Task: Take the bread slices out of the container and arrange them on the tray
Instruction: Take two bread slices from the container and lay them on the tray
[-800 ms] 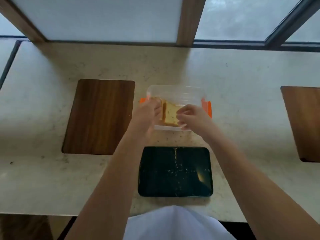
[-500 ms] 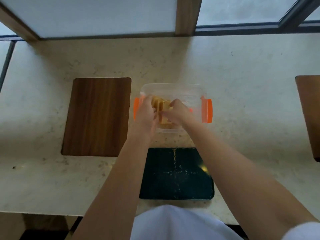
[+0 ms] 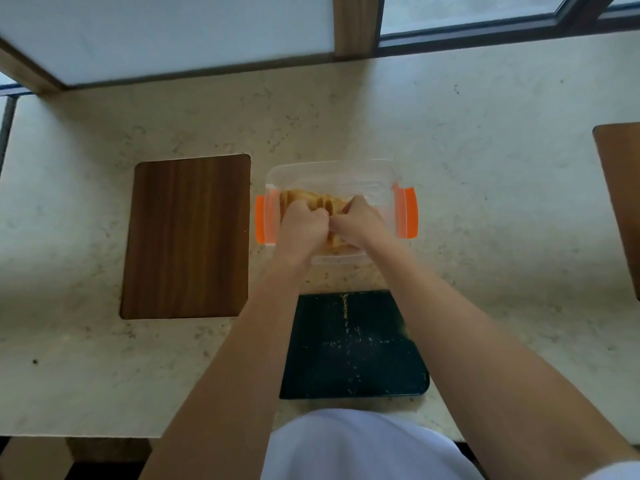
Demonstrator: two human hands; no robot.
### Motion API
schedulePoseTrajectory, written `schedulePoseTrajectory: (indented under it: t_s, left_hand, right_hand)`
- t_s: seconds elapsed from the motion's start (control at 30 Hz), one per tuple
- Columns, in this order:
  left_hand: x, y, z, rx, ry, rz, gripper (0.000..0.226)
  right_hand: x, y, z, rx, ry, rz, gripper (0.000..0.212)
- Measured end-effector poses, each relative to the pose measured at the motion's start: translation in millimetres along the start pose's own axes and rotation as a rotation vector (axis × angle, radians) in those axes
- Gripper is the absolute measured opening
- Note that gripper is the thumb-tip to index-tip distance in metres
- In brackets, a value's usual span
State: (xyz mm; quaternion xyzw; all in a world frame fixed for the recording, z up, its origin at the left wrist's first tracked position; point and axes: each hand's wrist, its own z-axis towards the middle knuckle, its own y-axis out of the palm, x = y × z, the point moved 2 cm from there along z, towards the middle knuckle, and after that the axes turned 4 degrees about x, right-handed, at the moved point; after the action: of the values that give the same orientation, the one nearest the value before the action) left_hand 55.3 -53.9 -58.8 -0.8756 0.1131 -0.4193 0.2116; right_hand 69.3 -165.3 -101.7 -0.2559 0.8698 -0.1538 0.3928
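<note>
A clear plastic container (image 3: 367, 178) with orange side clips stands on the counter beyond the tray. Several golden bread slices (image 3: 313, 199) stand on edge in its left half. Both hands are inside it, pressed close together. My left hand (image 3: 302, 226) is closed on the slices at the left. My right hand (image 3: 356, 221) pinches the slices from the right; my fingers hide their lower parts. The dark rectangular tray (image 3: 356, 344) lies nearer to me, between my forearms, with only crumbs on it.
A wooden inset panel (image 3: 187, 237) sits in the pale stone counter left of the container, and another (image 3: 620, 195) shows at the right edge. Window frames run along the back. The counter's front edge is just behind the tray.
My two hands have come together over the bread and closed on it. The camera has tipped forward, so the container and tray sit slightly lower in view.
</note>
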Motion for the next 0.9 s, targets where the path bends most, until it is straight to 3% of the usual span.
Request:
schedulePoseTrajectory:
  t_s: [0.2,0.4,0.57,0.63,0.73,0.8,0.9]
  left_hand:
    - [8.6,7.1,16.0,0.016,0.051,0.167,0.022]
    - [6.8,13.8,17.2,0.07,0.145,0.422,0.017]
    - [10.5,16.1,8.3,0.102,0.2,0.534,0.012]
    - [11.2,15.4,5.1,0.102,0.22,0.537,0.009]
    - [9.5,12.7,0.6,0.11,0.267,0.48,0.005]
    - [9.0,9.3,-4.4,0.136,0.286,0.385,0.01]
    - [12.1,3.1,-12.2,0.153,0.277,0.252,0.014]
  right_hand:
    - [2.4,-17.4,-4.6,0.043,-0.003,-0.13,0.071]
    - [-1.4,-23.0,-11.0,0.165,-0.1,-0.248,0.081]
    - [-3.0,-20.0,-13.8,0.11,-0.121,-0.323,0.089]
    - [-2.4,-17.6,-13.7,0.113,-0.119,-0.38,0.076]
    - [-4.9,-23.0,-13.5,0.153,-0.158,-0.383,0.022]
    - [-7.2,-32.2,-14.9,0.186,-0.187,-0.395,0.002]
    - [-15.7,-48.9,-23.1,0.241,-0.232,-0.387,0.023]
